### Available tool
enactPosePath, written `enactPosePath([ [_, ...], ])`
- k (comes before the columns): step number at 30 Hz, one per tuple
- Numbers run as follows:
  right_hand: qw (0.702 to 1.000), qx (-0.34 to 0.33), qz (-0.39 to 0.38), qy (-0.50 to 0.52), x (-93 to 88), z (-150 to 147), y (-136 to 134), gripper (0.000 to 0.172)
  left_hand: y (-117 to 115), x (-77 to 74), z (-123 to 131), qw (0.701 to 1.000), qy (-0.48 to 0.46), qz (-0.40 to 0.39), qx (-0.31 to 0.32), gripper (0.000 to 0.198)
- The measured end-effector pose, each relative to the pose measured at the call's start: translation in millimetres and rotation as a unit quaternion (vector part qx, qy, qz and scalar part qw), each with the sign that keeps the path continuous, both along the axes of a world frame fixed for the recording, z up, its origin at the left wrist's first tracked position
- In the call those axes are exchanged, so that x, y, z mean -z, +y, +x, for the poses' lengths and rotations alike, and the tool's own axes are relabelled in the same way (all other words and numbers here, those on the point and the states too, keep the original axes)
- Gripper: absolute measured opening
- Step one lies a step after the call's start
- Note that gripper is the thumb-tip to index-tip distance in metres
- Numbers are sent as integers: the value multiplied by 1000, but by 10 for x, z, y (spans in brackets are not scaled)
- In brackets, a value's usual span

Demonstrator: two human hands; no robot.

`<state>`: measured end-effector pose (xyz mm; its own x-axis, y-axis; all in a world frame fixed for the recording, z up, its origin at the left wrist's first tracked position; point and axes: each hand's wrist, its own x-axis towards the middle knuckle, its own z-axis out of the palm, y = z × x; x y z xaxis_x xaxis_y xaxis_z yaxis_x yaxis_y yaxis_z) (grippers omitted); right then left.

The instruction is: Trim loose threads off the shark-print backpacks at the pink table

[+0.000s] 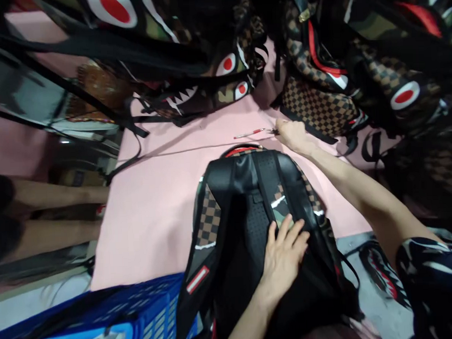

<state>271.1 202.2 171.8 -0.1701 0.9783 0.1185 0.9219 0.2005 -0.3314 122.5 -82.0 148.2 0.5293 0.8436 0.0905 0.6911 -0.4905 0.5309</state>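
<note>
A black backpack with brown checkered and camouflage patches stands in front of me, its padded straps facing me. My left hand lies on its right shoulder strap, fingers spread. Beyond the top of the backpack, my right hand is closed at the end of a slim red-and-silver tool. The tool points left above the pink tabletop; its exact kind is not clear. Part of a red-edged opening shows behind the backpack's top.
Several patterned bags with red-and-white eyes crowd the far side of the pink table. A blue plastic basket stands at the lower left. A dark cord crosses the table. Another person's legs are at the left.
</note>
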Motion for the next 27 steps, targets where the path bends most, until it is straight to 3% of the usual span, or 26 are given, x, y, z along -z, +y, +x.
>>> enactPosePath([
  [2, 981, 77, 52, 173, -211, 301, -571, 21, -3, -30, 18, 1000, 10, 15, -6, 27],
  [5, 901, 127, 26, 414, -370, 646, -1718, 25, -31, -83, 69, 999, 23, 40, -5, 26],
  [8, 834, 171, -24, 524, -262, 774, -2706, 29, -133, -162, 195, 997, 32, 67, 1, 27],
  [10, 818, 189, -33, 543, -147, 765, -3079, 30, -254, -203, 329, 996, 32, 77, 29, 27],
  [13, 818, 173, -54, 545, -40, 695, -3269, 40, -452, -210, 529, 996, 40, 72, 45, 30],
  [18, 854, 144, -73, 495, 92, 620, -3253, 42, -609, -152, 621, 996, 58, 69, 11, 28],
  [22, 877, 180, -14, 445, 236, 618, -3245, 42, -626, -137, 588, 994, 59, 90, 3, 28],
  [27, 925, 126, 31, 356, 274, 584, -3232, 34, -638, -122, 600, 993, 59, 98, 2, 29],
])
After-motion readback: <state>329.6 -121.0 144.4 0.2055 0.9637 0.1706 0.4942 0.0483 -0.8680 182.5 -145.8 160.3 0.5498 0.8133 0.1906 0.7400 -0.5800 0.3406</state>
